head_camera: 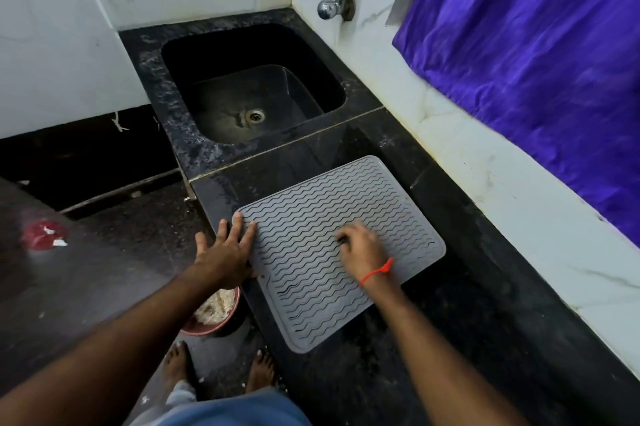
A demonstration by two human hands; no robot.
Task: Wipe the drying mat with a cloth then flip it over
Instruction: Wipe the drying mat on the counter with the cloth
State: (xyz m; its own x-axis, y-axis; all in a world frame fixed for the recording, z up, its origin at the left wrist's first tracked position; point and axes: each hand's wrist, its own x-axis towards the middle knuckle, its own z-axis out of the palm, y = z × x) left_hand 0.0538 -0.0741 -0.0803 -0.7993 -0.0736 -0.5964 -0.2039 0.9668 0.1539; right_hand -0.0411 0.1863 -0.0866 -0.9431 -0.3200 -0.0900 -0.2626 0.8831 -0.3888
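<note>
Two hands work a grey drying mat (341, 252) on the worktop (485, 339): left hand (227, 252) flat, fingers released, right hand (360, 249) clenched, no cloth visible, flipping apparently next.

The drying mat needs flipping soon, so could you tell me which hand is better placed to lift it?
Probably the left hand: its straight fingers lie at the mat's left edge, while the right hand rests curled mid-mat.
</note>
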